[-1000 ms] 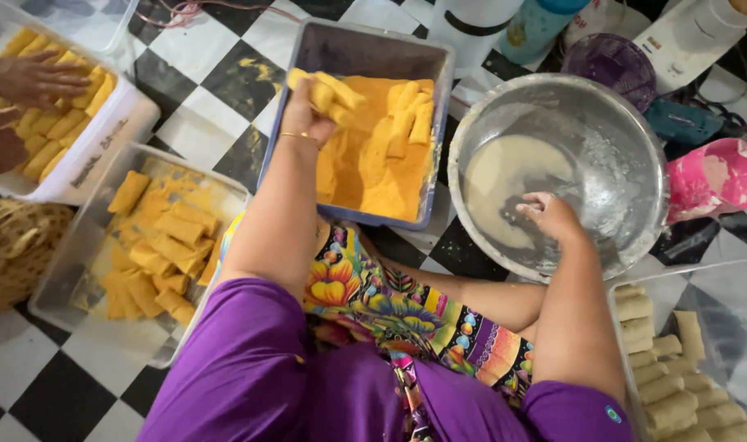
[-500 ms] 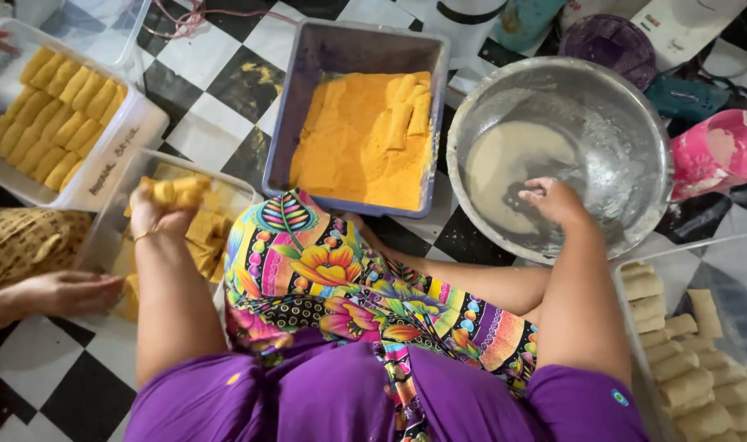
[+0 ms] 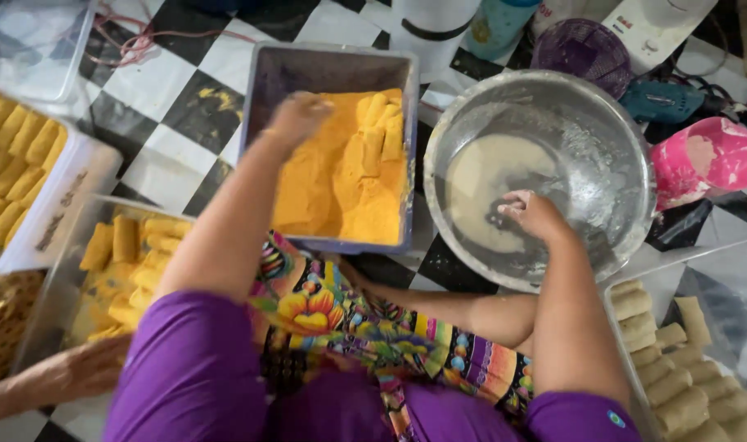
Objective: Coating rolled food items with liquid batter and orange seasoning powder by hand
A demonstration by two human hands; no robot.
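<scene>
Nearest the wearer, a co-worker's hand (image 3: pixel 79 372) rests at the lower left beside a clear tray of coated rolls (image 3: pixel 124 262); I count roughly a dozen visible there, some hidden by the arm. At the lower right, a second clear tray holds pale uncoated rolls (image 3: pixel 676 376), about ten showing, the rest cut off by the frame.

Further out, the right hand (image 3: pixel 533 217) sits inside the metal bowl (image 3: pixel 603 139), fingers curled down into the pale batter (image 3: pixel 480 176); whether it grips a roll I cannot tell. The left hand (image 3: pixel 296 115) is in the grey crumb tray (image 3: pixel 328 61), loosely closed over the orange crumbs (image 3: pixel 341 180), blurred, contents not discernible. About four rolls lie crumbed at the tray's far right corner.

Judgement: the dip-and-crumb step is in hand; the next move calls for lifting a battered roll across to the crumbs without dripping.

Farthest left, one white tray of coated rolls (image 3: pixel 13 164), about ten visible. Floor is checkered.
</scene>
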